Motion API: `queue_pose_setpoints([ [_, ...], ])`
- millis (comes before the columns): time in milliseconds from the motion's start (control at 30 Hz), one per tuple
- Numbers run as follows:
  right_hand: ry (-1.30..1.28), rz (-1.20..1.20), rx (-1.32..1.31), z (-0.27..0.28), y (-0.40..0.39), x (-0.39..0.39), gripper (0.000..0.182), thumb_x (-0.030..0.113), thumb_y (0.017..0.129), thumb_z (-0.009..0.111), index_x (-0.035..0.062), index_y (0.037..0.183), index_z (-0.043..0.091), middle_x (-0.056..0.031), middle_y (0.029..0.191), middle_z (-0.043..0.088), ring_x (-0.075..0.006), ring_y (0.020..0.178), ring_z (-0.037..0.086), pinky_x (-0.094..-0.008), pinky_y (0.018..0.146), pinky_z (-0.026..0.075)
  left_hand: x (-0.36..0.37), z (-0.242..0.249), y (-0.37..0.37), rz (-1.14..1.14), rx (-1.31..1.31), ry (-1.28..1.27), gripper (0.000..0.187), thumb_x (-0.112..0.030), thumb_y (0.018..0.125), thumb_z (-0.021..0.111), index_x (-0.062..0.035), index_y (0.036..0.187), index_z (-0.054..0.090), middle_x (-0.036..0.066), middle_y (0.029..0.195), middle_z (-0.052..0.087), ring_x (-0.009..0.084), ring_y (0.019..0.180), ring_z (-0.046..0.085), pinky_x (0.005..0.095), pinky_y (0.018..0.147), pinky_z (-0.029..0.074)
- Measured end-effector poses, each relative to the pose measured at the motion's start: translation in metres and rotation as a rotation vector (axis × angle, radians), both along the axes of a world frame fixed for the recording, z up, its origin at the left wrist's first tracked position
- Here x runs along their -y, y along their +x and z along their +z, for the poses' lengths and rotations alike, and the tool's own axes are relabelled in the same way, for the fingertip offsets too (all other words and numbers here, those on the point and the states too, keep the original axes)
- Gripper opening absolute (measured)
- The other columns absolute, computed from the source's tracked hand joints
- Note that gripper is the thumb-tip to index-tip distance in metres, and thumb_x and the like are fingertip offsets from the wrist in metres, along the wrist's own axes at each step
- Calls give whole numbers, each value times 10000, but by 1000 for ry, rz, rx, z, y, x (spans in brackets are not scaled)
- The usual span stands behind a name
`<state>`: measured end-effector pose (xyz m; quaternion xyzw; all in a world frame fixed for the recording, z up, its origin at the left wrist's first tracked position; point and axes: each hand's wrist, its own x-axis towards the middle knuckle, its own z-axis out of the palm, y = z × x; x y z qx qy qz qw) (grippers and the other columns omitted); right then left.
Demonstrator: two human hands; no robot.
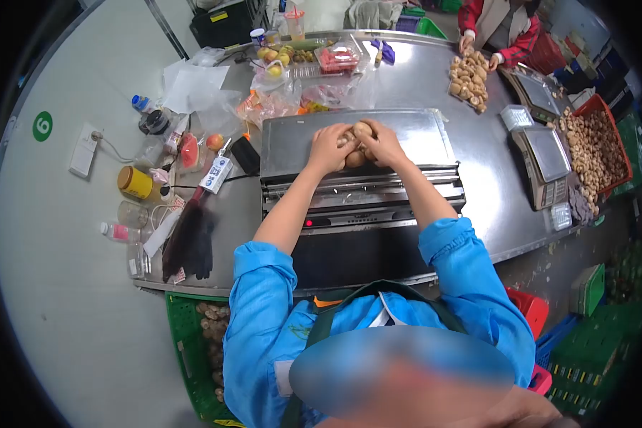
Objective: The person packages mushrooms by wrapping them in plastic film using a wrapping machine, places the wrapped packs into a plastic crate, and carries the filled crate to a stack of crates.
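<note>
Several brown mushrooms (354, 158) are bunched between my two hands on the flat metal top (285, 143) of a wrapping machine. My left hand (328, 148) curls round them from the left, and my right hand (384, 145) closes on them from the right, with a pale mushroom (362, 130) between the hands at the top. Any tray under the mushrooms is hidden. Nearer to me, the machine's front panel (364, 220) shows a red light.
Bottles, a yellow-labelled jar (135, 182), bags and a dark glove stand at the left. Fruit (274, 57) lies behind the machine. At the right are scales (549, 153) and a red crate (617, 143) of mushrooms. A co-worker's hands (493, 61) touch a mushroom pile (469, 77).
</note>
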<state>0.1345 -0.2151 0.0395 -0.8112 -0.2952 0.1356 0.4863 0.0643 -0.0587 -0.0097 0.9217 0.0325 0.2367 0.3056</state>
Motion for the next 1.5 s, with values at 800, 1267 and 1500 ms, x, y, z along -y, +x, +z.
queue_pose_setpoints([
  [800, -258, 325, 423, -32, -6, 159, 156, 195, 852, 552, 43, 890, 545, -130, 618, 514, -307, 587, 538, -375, 546, 443, -53, 22, -143, -407, 26, 536, 322, -155, 777, 557, -149, 1097, 597, 15, 571, 532, 179, 522, 495, 312, 591, 415],
  [1267, 5, 284, 705, -65, 132, -10, 201, 200, 911, 437, 38, 948, 551, -143, 992, 612, -310, 989, 555, -366, 841, 430, -92, -32, 47, 10, 184, 185, 229, -244, 862, 473, -66, 937, 597, 109, 948, 626, 304, 910, 578, 396, 802, 431],
  [1500, -3, 312, -23, -25, 51, 52, 303, 253, 942, 384, -3, 983, 542, -183, 919, 610, -303, 870, 584, -347, 750, 432, -59, -3, -42, -255, -281, -505, 286, -252, 909, 407, -28, 955, 580, 170, 930, 608, 311, 893, 566, 359, 781, 426],
])
